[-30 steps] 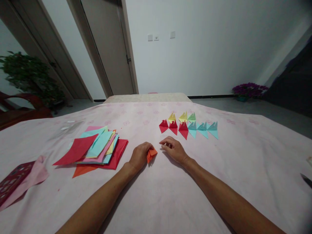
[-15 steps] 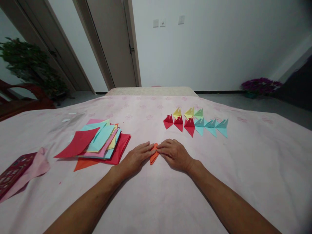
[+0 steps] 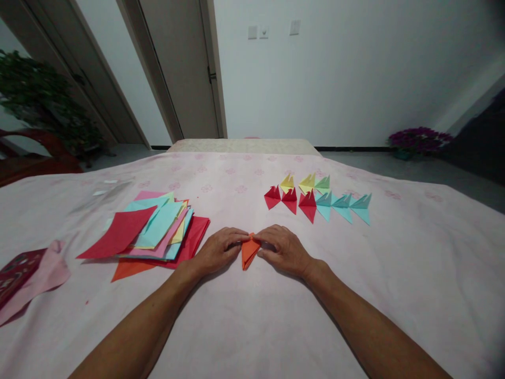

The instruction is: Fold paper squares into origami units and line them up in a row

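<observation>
A small piece of orange origami paper [image 3: 249, 252], folded into a narrow kite shape, lies on the cloth between my hands with its point toward me. My left hand [image 3: 221, 250] grips its upper left edge with the fingertips, thumb tucked below. From the other side, my right hand [image 3: 282, 247] pinches the upper right edge between fingers and thumb. The fingertips of both hands nearly meet at the top of the paper and hide part of it.
Left of my hands lies a pile of coloured paper sheets [image 3: 158, 223], beside a dark red patterned packet [image 3: 19, 273] and crumpled pink paper [image 3: 49, 276]. Folded paper birds, several red [image 3: 307, 205], blue [image 3: 342, 206], yellow [image 3: 306, 183] and green, stand in rows behind my right hand.
My left fingers have drawn back from across the orange paper to its upper left edge, so more of it shows. My right thumb now sits at its right side.
</observation>
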Tool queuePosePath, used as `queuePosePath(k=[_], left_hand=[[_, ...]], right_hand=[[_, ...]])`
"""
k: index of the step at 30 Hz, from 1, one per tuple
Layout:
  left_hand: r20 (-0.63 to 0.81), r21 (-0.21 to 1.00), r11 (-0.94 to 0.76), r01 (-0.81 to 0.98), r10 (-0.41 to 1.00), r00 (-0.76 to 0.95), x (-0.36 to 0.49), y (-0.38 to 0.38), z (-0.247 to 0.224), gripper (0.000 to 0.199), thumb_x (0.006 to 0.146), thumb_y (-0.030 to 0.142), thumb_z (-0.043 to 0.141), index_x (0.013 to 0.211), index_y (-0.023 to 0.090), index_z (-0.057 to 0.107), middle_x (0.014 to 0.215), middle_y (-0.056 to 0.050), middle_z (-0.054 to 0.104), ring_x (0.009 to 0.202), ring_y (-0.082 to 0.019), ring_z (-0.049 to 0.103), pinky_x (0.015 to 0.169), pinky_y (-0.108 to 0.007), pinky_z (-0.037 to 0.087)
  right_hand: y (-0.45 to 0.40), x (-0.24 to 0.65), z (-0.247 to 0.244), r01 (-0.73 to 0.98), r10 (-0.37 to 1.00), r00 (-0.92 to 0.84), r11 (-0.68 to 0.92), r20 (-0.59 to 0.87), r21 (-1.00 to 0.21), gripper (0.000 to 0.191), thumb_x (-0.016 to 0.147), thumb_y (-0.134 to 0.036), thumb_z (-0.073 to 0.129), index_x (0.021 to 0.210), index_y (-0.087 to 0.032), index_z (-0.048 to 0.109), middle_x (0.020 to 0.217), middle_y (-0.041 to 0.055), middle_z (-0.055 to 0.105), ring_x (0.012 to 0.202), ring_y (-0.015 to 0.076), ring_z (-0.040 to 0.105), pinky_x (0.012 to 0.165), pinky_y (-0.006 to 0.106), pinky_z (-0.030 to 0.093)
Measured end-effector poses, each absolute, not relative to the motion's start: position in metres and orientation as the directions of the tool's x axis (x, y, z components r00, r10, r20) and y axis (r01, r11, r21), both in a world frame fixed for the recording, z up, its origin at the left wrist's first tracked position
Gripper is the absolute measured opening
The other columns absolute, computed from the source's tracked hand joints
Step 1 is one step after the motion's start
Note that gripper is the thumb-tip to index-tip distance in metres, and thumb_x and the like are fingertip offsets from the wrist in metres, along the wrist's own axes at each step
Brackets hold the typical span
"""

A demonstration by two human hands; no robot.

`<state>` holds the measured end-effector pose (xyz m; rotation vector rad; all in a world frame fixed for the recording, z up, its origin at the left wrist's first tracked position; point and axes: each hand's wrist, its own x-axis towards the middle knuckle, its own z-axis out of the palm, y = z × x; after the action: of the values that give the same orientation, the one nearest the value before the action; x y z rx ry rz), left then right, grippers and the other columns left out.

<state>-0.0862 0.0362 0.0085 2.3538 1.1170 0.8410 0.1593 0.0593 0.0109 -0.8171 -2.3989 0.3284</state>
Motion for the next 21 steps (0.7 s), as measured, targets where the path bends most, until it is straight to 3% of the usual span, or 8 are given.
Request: queuePosePath(k=[6,14,21], left_hand=[[0.256,0.662,-0.517,0.543,0.836,0.485,-0.0872,0.0417,0.0094,0.025,0.094,0.027,0.055,0.113,0.024,0.07,0.119,-0.006,0.069,0.112,-0.019,0.061,0.101,-0.036,0.047],[0.232,0.724,-0.466,0.509,0.859,0.456,-0.0894,0.0451,0.005,0.025,0.09,0.026,0.062,0.113,0.025,0.071,0.117,-0.005,0.07,0.108,-0.019,0.063,0.098,-0.035,0.048],[0.231,0.737,-0.45,0.504,0.869,0.438,-0.0851,0.0455,0.0096,0.023,0.088,0.024,0.062,0.109,0.023,0.073,0.111,-0.006,0.072,0.103,-0.02,0.064,0.095,-0.035,0.048]], right_hand=[[0.0608,0.1563,0.0109,0.516,0.646,-0.64,0.762,0.417,-0.39,0.015,0.091,-0.027,0.062,0.102,-0.025,0.073,0.102,0.0041,0.072,0.093,0.0197,0.061,0.083,0.036,0.045],[0.0624,0.1556,0.0102,0.541,0.679,-0.631,0.731,0.374,-0.415,0.026,0.086,-0.032,0.069,0.112,-0.027,0.07,0.106,0.0051,0.07,0.096,0.0215,0.06,0.085,0.039,0.046],[0.0634,0.1541,0.0139,0.55,0.724,-0.609,0.68,0.323,-0.485,0.022,0.086,-0.032,0.069,0.108,-0.027,0.071,0.105,0.0025,0.07,0.096,0.0194,0.059,0.086,0.036,0.046]])
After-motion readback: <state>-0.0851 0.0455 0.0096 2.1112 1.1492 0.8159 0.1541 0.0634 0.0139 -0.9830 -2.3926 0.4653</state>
